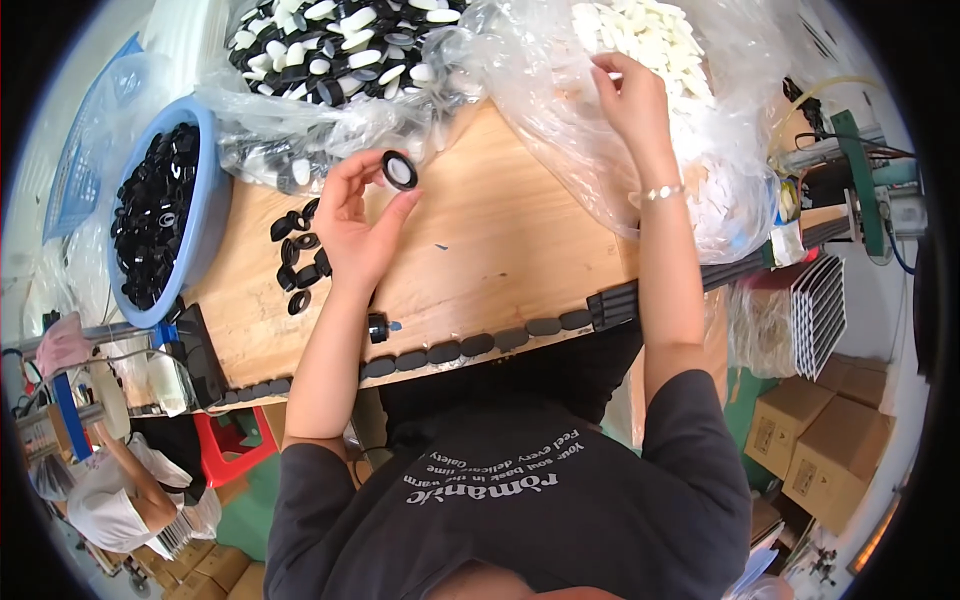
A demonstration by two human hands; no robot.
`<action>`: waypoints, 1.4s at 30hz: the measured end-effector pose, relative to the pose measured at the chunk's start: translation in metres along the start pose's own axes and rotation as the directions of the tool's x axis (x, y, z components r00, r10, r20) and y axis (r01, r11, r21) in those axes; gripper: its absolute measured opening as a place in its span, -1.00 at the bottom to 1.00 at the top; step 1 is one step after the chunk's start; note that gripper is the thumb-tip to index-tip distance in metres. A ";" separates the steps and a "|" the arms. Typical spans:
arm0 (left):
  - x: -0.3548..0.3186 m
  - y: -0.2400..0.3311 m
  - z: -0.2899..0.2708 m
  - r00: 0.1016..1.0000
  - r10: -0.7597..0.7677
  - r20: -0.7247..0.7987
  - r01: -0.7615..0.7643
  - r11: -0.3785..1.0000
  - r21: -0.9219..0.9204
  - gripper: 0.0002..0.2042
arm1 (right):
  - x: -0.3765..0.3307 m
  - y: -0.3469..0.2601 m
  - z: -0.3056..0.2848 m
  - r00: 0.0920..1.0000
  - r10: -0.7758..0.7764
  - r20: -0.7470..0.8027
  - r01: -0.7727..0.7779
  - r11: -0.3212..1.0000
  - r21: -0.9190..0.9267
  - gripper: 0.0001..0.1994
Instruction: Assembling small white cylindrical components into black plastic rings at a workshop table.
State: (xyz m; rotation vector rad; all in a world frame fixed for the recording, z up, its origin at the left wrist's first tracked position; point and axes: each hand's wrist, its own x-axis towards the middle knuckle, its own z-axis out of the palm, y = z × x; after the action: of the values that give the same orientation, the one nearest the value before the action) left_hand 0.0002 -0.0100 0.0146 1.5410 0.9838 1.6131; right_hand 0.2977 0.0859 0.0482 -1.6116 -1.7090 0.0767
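My left hand (362,215) pinches a round black cap (399,171) with a pale inside between thumb and fingers, tilted above the wooden table (500,230). Several loose black caps (300,250) lie on the wood beside that wrist. Over at the right, my right hand (637,100) is above a clear plastic bag (560,130) spread around a heap of white pieces (660,45). Its fingers are bent together toward the left; whatever they hold is too small to make out.
A blue basin (215,200) full of black caps stands left. At the back, mixed black and white caps (330,50) lie in clear plastic. Dark padding (480,345) lines the near edge, by a small dark container (378,327). Another person (120,495) works at lower left.
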 end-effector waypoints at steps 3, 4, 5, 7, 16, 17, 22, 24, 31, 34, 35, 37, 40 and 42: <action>0.003 0.003 0.003 0.997 0.014 0.076 -0.009 0.998 -0.067 -0.54 | 0.007 0.059 0.021 0.993 0.006 0.119 0.033 0.946 -0.321 -0.79; 0.003 0.006 0.006 0.996 0.032 0.082 -0.025 0.996 -0.083 -0.55 | 0.009 0.067 0.026 0.986 0.047 0.158 0.028 0.897 -0.442 -0.77; 0.002 0.006 0.005 0.997 0.030 0.068 -0.025 0.997 -0.071 -0.55 | 0.011 0.066 0.029 0.985 0.035 0.168 0.042 0.901 -0.431 -0.77; 0.003 0.003 0.003 0.993 0.084 0.084 -0.078 0.994 -0.077 -0.55 | 0.014 0.066 0.033 0.960 0.169 0.222 -0.046 0.881 -0.470 -0.76; 0.000 0.006 0.001 0.984 0.179 -0.022 -0.179 0.984 0.023 -0.55 | 0.007 0.040 0.011 0.989 0.125 0.078 -0.101 0.962 -0.255 -0.82; 0.001 0.006 0.003 0.974 0.224 -0.034 -0.221 0.971 0.088 -0.56 | 0.006 0.027 0.002 0.990 0.119 0.078 -0.096 0.962 -0.257 -0.82; -0.001 0.003 0.004 0.960 0.274 -0.063 -0.257 0.945 0.204 -0.60 | -0.025 -0.078 -0.001 0.998 0.039 -0.051 0.011 0.675 0.738 -0.92; 0.000 0.002 0.006 0.957 0.285 -0.055 -0.266 0.937 0.226 -0.61 | -0.048 -0.117 0.007 0.995 -0.090 -0.039 0.084 0.578 0.811 -0.91; 0.001 0.008 0.011 0.950 0.303 -0.076 -0.260 0.902 0.345 -0.60 | -0.075 -0.129 0.035 0.866 -0.405 -0.293 0.497 0.630 0.597 -0.82; -0.001 0.008 0.016 0.950 0.305 -0.067 -0.266 0.903 0.337 -0.60 | -0.076 -0.134 0.034 0.841 -0.441 -0.313 0.539 0.649 0.536 -0.81; -0.001 0.008 0.016 0.948 0.313 -0.053 -0.279 0.902 0.329 -0.60 | -0.078 -0.135 0.034 0.842 -0.441 -0.312 0.539 0.649 0.537 -0.81; -0.002 0.009 0.014 0.947 0.316 -0.057 -0.281 0.903 0.325 -0.59 | -0.081 -0.137 0.034 0.846 -0.426 -0.322 0.534 0.669 0.517 -0.80; -0.002 0.007 0.014 0.943 0.328 -0.065 -0.290 0.899 0.327 -0.58 | -0.087 -0.136 0.037 0.825 -0.465 -0.322 0.564 0.637 0.525 -0.80; -0.003 0.006 0.014 0.939 0.335 -0.073 -0.292 0.893 0.342 -0.57 | -0.087 -0.133 0.040 0.794 -0.497 -0.350 0.607 0.625 0.491 -0.79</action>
State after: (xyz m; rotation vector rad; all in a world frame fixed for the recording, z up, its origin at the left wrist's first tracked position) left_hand 0.0141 -0.0143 0.0187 1.9197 1.1664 1.8635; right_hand 0.1574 0.0017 0.0484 -0.5685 -1.7380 0.1280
